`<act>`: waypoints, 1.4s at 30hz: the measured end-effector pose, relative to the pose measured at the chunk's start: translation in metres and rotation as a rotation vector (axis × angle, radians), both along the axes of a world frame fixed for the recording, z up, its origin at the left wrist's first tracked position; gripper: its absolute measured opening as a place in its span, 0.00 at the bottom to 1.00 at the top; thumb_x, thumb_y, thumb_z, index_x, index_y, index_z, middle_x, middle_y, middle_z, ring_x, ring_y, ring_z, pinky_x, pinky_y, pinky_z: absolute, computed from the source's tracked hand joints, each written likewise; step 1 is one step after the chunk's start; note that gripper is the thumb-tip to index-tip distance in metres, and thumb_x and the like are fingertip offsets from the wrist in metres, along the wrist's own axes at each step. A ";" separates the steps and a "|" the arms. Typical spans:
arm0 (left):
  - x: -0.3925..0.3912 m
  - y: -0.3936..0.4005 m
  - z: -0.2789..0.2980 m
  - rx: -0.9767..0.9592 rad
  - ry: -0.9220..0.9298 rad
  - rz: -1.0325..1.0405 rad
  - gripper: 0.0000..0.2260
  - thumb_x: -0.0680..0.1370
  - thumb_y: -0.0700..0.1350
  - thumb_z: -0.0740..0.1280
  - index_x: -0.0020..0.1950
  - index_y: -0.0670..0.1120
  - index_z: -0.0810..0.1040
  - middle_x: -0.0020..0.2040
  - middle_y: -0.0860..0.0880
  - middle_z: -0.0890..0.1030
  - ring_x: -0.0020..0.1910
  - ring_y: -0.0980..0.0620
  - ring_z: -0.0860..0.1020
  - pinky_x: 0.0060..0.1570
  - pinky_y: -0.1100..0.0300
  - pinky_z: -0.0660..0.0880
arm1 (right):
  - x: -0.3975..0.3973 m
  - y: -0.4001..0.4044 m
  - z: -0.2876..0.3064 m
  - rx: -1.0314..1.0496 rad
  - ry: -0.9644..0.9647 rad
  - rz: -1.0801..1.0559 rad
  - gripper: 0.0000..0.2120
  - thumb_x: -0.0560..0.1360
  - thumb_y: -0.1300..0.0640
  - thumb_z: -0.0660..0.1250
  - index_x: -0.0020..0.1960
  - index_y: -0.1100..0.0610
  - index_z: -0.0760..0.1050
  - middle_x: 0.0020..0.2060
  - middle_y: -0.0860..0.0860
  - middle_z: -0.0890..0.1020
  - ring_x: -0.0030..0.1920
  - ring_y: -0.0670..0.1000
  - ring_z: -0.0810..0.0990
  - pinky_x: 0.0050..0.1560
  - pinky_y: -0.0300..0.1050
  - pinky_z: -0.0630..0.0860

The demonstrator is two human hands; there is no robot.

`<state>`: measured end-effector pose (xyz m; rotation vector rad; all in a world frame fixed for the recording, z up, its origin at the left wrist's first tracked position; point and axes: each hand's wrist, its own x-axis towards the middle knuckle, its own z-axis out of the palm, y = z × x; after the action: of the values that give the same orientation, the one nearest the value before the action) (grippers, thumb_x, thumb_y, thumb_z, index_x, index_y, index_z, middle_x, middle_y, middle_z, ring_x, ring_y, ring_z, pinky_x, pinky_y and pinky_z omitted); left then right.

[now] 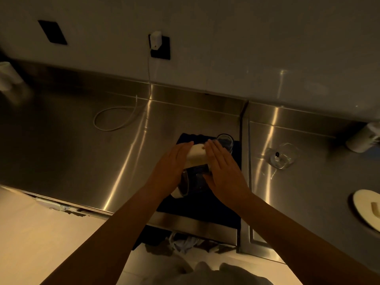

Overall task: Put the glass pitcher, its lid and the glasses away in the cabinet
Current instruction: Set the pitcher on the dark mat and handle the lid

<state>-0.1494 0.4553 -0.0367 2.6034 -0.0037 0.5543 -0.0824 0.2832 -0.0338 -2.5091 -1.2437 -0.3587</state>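
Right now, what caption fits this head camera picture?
Both hands press flat against the glass pitcher on a dark cloth.

No text, label, brand, number or sign can be read anywhere.

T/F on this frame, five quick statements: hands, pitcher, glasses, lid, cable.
1. Both hands press flat against the sides of the pitcher; left hand, right hand. True.
2. The pitcher stands on bare steel. False: it sits on a dark cloth spread on the counter.
3. An upright glass stands on the cloth just beyond the right hand. True.
4. The round white lid is in the left hand. False: it lies on the counter at the far right, untouched.
5. The white cable is coiled round the pitcher. False: it lies looped on the counter to the left, plugged into a wall charger.
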 end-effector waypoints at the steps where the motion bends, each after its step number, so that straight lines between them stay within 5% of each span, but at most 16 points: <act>1: 0.002 -0.002 0.001 -0.026 0.026 0.012 0.23 0.77 0.36 0.64 0.72 0.42 0.66 0.69 0.41 0.70 0.66 0.44 0.70 0.64 0.63 0.60 | 0.001 0.002 0.000 -0.010 0.004 0.034 0.40 0.73 0.59 0.69 0.76 0.58 0.50 0.75 0.57 0.57 0.75 0.54 0.53 0.71 0.52 0.57; 4: 0.007 -0.009 -0.003 -0.098 0.042 0.045 0.18 0.82 0.41 0.55 0.72 0.43 0.66 0.70 0.44 0.70 0.69 0.48 0.67 0.67 0.64 0.60 | 0.005 0.008 0.001 -0.069 -0.009 0.089 0.44 0.72 0.63 0.70 0.77 0.54 0.44 0.76 0.56 0.53 0.75 0.54 0.49 0.71 0.50 0.55; 8: 0.008 -0.009 -0.006 0.012 0.030 0.000 0.24 0.73 0.32 0.68 0.68 0.35 0.67 0.63 0.36 0.73 0.60 0.39 0.75 0.59 0.51 0.71 | 0.006 0.009 0.001 -0.078 -0.007 0.070 0.45 0.68 0.67 0.71 0.76 0.56 0.50 0.74 0.58 0.59 0.74 0.59 0.56 0.67 0.52 0.59; 13: 0.010 -0.012 -0.006 -0.112 0.189 0.134 0.21 0.80 0.35 0.58 0.73 0.43 0.62 0.69 0.43 0.68 0.66 0.46 0.68 0.63 0.55 0.66 | 0.006 -0.003 0.001 -0.083 0.050 -0.008 0.42 0.68 0.66 0.73 0.76 0.53 0.56 0.72 0.60 0.63 0.71 0.63 0.63 0.62 0.57 0.70; 21: 0.013 -0.021 -0.003 -0.003 0.153 0.072 0.23 0.78 0.38 0.62 0.73 0.43 0.63 0.64 0.42 0.71 0.61 0.46 0.71 0.55 0.56 0.70 | 0.009 -0.010 0.012 -0.134 0.060 0.036 0.42 0.66 0.68 0.73 0.75 0.55 0.59 0.71 0.60 0.66 0.69 0.63 0.65 0.63 0.59 0.69; 26: 0.018 -0.013 0.016 0.028 0.098 0.038 0.22 0.77 0.37 0.64 0.71 0.42 0.67 0.63 0.40 0.73 0.58 0.42 0.74 0.54 0.51 0.73 | 0.012 -0.008 0.024 -0.064 0.057 0.043 0.42 0.63 0.67 0.76 0.73 0.54 0.63 0.66 0.60 0.71 0.64 0.62 0.70 0.53 0.55 0.75; 30: 0.022 -0.004 0.042 0.135 0.012 0.024 0.19 0.76 0.38 0.62 0.68 0.40 0.72 0.61 0.38 0.76 0.57 0.39 0.75 0.54 0.47 0.75 | 0.012 -0.002 0.024 0.026 0.079 0.017 0.44 0.66 0.63 0.75 0.74 0.49 0.55 0.68 0.57 0.67 0.65 0.59 0.69 0.49 0.48 0.77; 34: 0.020 -0.001 0.050 0.235 0.038 -0.046 0.20 0.74 0.38 0.65 0.67 0.39 0.73 0.60 0.38 0.77 0.58 0.37 0.75 0.56 0.46 0.74 | 0.011 -0.001 0.017 0.104 0.148 0.034 0.36 0.72 0.62 0.70 0.74 0.51 0.58 0.68 0.56 0.66 0.65 0.56 0.68 0.53 0.48 0.76; 38: 0.020 -0.002 0.049 0.240 0.018 -0.080 0.22 0.72 0.32 0.69 0.66 0.38 0.74 0.59 0.37 0.78 0.57 0.37 0.76 0.55 0.47 0.74 | 0.012 -0.004 0.014 0.061 0.098 0.067 0.40 0.67 0.65 0.74 0.74 0.56 0.60 0.67 0.61 0.69 0.63 0.62 0.72 0.49 0.52 0.79; 42: 0.027 -0.009 0.048 0.081 -0.018 -0.095 0.23 0.74 0.31 0.66 0.69 0.39 0.69 0.61 0.39 0.76 0.58 0.41 0.76 0.57 0.52 0.74 | 0.019 0.000 0.018 0.097 0.011 0.136 0.39 0.66 0.67 0.75 0.72 0.58 0.60 0.66 0.62 0.72 0.63 0.62 0.73 0.58 0.52 0.73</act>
<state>-0.1221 0.4465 0.0113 2.6600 -0.1579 0.5539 -0.0638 0.2831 -0.0153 -2.3275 -1.3505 -0.3629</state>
